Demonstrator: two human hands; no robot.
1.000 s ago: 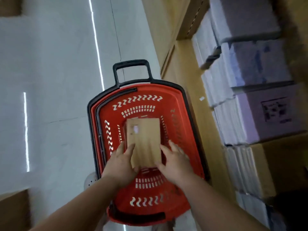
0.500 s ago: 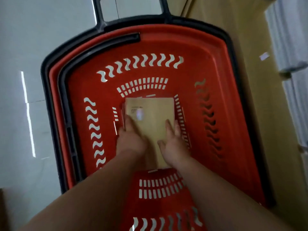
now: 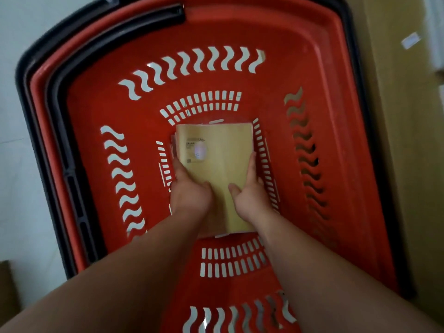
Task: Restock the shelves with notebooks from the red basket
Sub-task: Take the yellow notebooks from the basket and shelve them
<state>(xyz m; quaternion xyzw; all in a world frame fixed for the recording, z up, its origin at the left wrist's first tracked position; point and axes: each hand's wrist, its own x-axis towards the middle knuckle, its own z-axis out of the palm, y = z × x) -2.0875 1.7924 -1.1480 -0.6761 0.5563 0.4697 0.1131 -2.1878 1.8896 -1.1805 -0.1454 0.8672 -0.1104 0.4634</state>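
Observation:
A red basket (image 3: 331, 97) with a black rim and folded black handle fills the view on the floor. At its bottom lies a stack of tan notebooks (image 3: 216, 152), a small label on the top cover. My left hand (image 3: 189, 193) grips the stack's left edge, thumb on top. My right hand (image 3: 252, 193) grips the right edge, fingers running down the side and thumb on the cover. The lower notebooks show only as a sliver at the stack's left side.
A pale wooden shelf side (image 3: 408, 164) runs along the right of the basket, with a small white tag (image 3: 410, 40) on it. Pale tiled floor (image 3: 14, 116) lies to the left. A brown box corner (image 3: 7, 284) sits at the lower left.
My head has dropped much closer to the basket, so the shelves slid out of view. Both hands went from resting on the top cover to clasping the stack's two sides.

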